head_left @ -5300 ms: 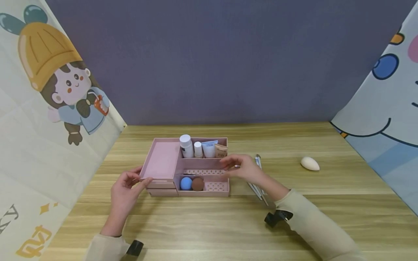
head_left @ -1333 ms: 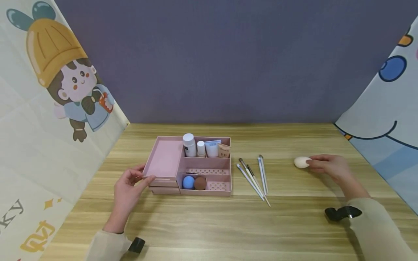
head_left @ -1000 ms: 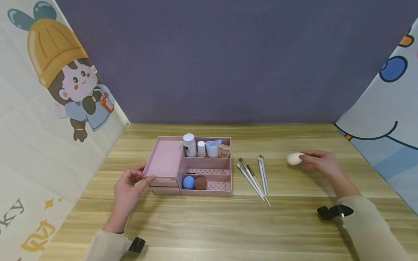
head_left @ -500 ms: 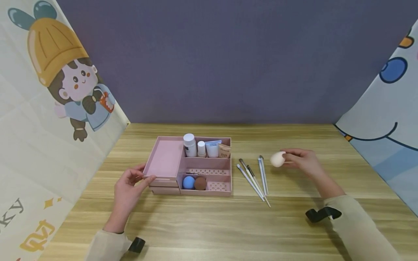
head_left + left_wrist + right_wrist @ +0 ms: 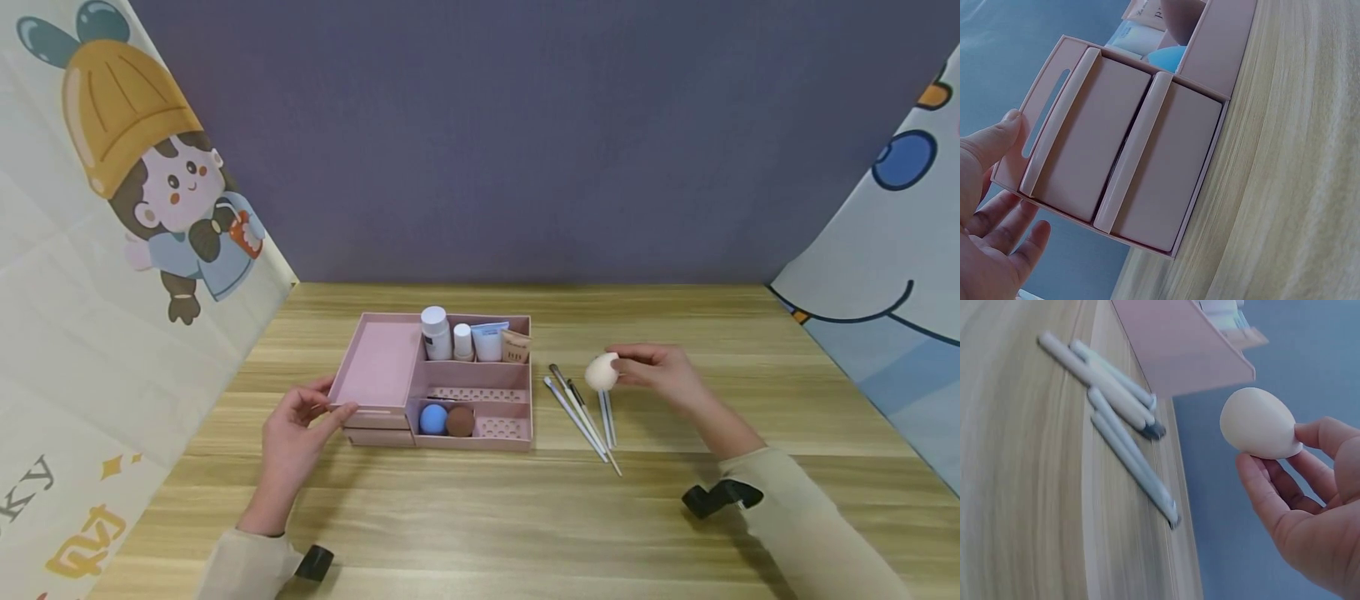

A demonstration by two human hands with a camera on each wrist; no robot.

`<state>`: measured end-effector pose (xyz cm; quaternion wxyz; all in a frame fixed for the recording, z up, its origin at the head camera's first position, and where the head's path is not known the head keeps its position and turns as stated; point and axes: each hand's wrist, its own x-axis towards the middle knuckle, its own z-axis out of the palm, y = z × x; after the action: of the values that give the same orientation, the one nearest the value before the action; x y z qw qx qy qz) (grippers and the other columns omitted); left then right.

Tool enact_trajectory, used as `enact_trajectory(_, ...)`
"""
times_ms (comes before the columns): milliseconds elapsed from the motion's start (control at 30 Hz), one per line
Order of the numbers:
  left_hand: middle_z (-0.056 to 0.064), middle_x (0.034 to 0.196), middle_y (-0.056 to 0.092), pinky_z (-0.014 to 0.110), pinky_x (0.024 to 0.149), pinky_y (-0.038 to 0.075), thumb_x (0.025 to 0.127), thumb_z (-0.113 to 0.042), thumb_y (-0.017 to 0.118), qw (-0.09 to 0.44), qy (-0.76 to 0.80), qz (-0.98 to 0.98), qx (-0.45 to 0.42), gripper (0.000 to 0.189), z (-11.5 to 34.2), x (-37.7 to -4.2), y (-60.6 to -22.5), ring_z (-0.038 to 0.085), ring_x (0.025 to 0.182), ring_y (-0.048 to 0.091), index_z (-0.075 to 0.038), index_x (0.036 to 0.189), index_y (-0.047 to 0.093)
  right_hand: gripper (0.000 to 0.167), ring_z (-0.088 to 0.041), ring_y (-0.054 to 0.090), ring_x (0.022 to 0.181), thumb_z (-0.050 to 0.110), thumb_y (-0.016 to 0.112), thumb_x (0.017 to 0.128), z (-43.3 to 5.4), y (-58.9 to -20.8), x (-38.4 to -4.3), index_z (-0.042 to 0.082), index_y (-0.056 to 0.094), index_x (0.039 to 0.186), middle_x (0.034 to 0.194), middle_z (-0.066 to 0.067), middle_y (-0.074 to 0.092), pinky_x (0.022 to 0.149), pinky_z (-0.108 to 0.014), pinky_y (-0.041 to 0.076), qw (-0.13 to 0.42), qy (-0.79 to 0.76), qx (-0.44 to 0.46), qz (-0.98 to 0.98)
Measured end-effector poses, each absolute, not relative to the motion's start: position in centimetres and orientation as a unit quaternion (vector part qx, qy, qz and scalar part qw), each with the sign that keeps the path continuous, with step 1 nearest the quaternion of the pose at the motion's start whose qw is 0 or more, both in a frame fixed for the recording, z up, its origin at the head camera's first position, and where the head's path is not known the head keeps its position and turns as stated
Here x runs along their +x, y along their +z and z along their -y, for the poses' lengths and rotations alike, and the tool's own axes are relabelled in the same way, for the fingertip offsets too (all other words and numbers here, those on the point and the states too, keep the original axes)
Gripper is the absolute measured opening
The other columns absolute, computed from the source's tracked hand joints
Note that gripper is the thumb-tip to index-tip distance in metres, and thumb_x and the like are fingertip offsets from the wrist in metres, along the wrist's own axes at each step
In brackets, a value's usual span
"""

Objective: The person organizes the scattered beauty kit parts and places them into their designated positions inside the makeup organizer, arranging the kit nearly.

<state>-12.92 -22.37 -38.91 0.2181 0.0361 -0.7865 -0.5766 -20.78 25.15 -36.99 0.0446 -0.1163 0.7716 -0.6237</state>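
Note:
Pinched between the thumb and fingers of my right hand [image 5: 660, 377] is a cream, egg-shaped makeup sponge [image 5: 602, 372], raised above the makeup brushes [image 5: 577, 417] in the head view. In the right wrist view the sponge [image 5: 1259, 422] shows clear of the table. My left hand [image 5: 296, 433] holds the near left corner of a pink makeup organizer [image 5: 378, 362], thumb on its upper front edge and fingers along the side. The left wrist view shows its two drawers [image 5: 1141, 147] closed. A blue ball-shaped sponge [image 5: 433, 420] and a brown one [image 5: 460, 422] sit in the front compartment.
A white bottle [image 5: 435, 335], a smaller white-capped bottle [image 5: 462, 343], a blue-and-white tube [image 5: 489, 342] and a beige tube [image 5: 516, 347] stand in the organizer's back compartment. Several brushes lie on the wooden table [image 5: 480, 517] right of it. A dark panel [image 5: 480, 150] rises behind.
My right hand let go of nothing visible, reached right to the cream sponge, took hold of it and carried it left to above the brushes. My left hand has stayed at the organizer's corner.

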Motion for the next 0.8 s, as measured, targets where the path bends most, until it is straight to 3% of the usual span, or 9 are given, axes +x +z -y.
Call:
enact_trajectory(267, 0.02, 0.125, 0.064, 0.01, 0.08, 0.051, 0.079, 0.006, 0.08, 0.221, -0.586, 0.779, 0.038, 0.03, 22.3, -12.9, -38.8, -0.005, 0.092, 0.062, 0.011, 0.092, 0.053, 0.037, -0.01, 0.07, 0.085, 0.002, 0.068, 0.092, -23.3, -37.1, -20.8, -0.018, 0.058, 0.122, 0.107, -0.019, 0.07, 0.084, -0.043, 0.058, 0.048, -0.598, -0.129, -0.79)
enact_trajectory(600, 0.022, 0.124, 0.065, 0.011, 0.079, 0.052, 0.078, 0.008, 0.08, 0.228, -0.589, 0.774, 0.032, 0.03, 22.2, -12.9, -38.8, -0.005, 0.092, 0.062, 0.011, 0.09, 0.053, 0.032, -0.011, 0.069, 0.082, -0.003, 0.071, 0.088, -20.9, -36.4, -20.1, -0.019, 0.061, 0.115, 0.103, -0.024, 0.07, 0.08, -0.036, 0.06, 0.058, -0.605, -0.153, -0.779)
enact_trajectory(800, 0.026, 0.123, 0.064, 0.009, 0.08, 0.05, 0.078, 0.011, 0.079, 0.237, -0.576, 0.782, 0.022, 0.03, 22.1, -12.8, -38.8, -0.009, 0.092, 0.061, 0.012, 0.089, 0.052, 0.032, -0.009, 0.068, 0.082, 0.0, 0.074, 0.086, -19.5, -36.3, -20.1, -0.015, 0.065, 0.113, 0.101, -0.02, 0.072, 0.077, -0.032, 0.06, 0.064, -0.585, -0.157, -0.793)
